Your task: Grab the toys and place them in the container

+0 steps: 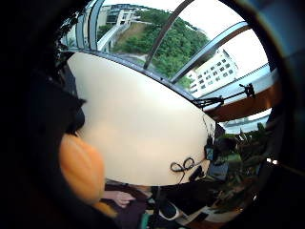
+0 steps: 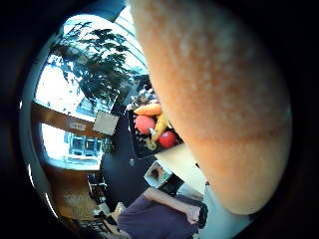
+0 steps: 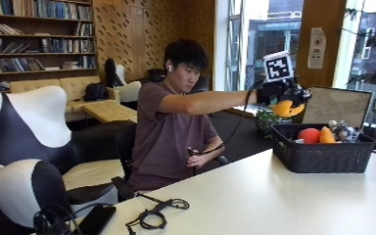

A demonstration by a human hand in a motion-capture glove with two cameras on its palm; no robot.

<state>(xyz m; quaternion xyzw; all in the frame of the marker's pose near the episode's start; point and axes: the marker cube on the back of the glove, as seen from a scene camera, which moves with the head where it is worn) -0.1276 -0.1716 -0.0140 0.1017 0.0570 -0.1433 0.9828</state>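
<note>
Reaching out from the shoulder, the person's arm stretches nearly straight and level across the white table, ending above the near edge of the black woven basket. That basket stands on the table's far end and already holds a red ball, an orange piece and some small grey toys. The gloved right hand hangs in the air over the basket's rim, fingers curled around an orange-yellow toy, which fills much of the thumb-side palm view. The bare left hand rests low by the person's lap. A black cable lies coiled on the table's near end.
</note>
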